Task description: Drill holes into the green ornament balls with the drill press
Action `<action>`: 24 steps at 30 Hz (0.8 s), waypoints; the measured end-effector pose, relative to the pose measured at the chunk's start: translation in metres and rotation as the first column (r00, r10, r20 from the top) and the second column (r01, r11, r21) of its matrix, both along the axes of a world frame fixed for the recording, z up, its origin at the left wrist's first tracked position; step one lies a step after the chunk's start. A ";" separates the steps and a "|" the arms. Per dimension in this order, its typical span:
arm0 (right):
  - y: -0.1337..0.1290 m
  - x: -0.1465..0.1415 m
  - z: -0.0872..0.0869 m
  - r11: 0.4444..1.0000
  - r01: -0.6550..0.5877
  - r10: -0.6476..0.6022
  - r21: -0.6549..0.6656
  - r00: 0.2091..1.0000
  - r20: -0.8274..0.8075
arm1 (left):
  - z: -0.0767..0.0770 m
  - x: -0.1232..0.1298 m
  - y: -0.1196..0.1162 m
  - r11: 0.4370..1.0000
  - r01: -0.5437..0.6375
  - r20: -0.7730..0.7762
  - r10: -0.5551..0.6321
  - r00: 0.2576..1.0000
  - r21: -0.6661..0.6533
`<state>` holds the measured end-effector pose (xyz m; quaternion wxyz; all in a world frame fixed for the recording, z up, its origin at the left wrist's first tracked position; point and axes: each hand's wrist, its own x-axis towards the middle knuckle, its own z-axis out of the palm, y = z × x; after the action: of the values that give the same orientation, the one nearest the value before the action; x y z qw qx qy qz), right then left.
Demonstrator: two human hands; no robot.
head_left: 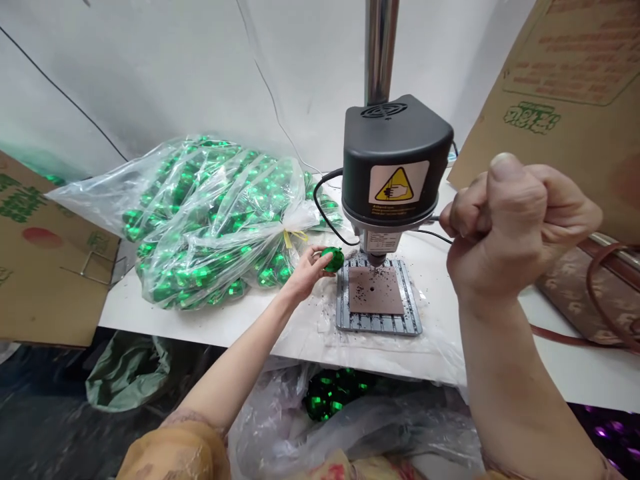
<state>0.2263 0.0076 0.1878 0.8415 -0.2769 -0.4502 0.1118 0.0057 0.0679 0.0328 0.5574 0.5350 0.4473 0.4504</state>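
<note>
Between the fingers of my left hand point(309, 272) is a shiny green faceted ball point(332, 259), held just left of the drill press base point(413, 313). My right hand point(520, 223) is closed in a fist at the right side of the drill press point(397, 157), around its feed lever point(434, 219), most of which the fingers hide. A brown square board point(384, 300) with a small hole lies on the slotted base, sprinkled with dark shavings. The drill chuck point(377, 260) hangs above the board's back edge.
A large clear bag point(215, 220) of green balls lies on the white table point(300, 337) at left. Another plastic bag point(415, 427) with green balls sits below the front edge. Cardboard boxes point(45, 260) flank both sides; a patterned handbag point(580, 293) rests at right.
</note>
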 end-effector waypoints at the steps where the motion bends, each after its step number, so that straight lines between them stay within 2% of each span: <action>1: 0.000 0.000 0.000 1.000 -0.002 0.002 -0.001 1.000 0.002 | 0.001 0.002 -0.010 0.999 0.028 0.037 -0.027 0.999 -0.027; 3: 0.000 0.001 0.000 1.000 -0.011 0.011 -0.003 1.000 0.007 | 0.001 0.009 -0.023 0.995 0.096 0.030 -0.095 0.995 -0.018; 6: 0.002 0.003 -0.001 1.000 -0.020 0.020 0.010 1.000 0.008 | -0.001 0.021 -0.031 0.984 0.169 -0.027 -0.167 0.986 0.057; 10: 0.004 0.007 -0.003 0.998 -0.047 0.047 0.046 0.999 0.012 | -0.007 0.034 -0.030 0.983 0.143 -0.113 -0.130 0.985 0.112; 14: 0.007 0.008 -0.005 0.997 -0.055 0.054 0.054 0.998 0.026 | -0.006 0.040 -0.029 0.970 0.195 -0.290 -0.147 0.946 0.146; 18: 0.006 0.006 -0.005 0.999 -0.011 0.010 0.040 0.999 0.039 | -0.002 0.046 -0.030 0.946 0.228 -0.430 -0.111 0.896 0.231; 21: 0.004 0.005 -0.005 1.000 -0.016 0.016 0.021 0.999 0.040 | -0.001 0.054 -0.031 0.910 0.247 -0.526 -0.039 0.850 0.333; 24: 0.002 0.006 -0.006 0.999 -0.003 0.005 -0.032 0.998 0.057 | -0.003 0.063 -0.037 0.891 0.221 -0.556 0.040 0.830 0.395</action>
<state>0.2322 0.0101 0.1820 0.8234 -0.2926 -0.4729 0.1128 0.0684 0.0310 0.0294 0.2895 0.7753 0.4470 0.3395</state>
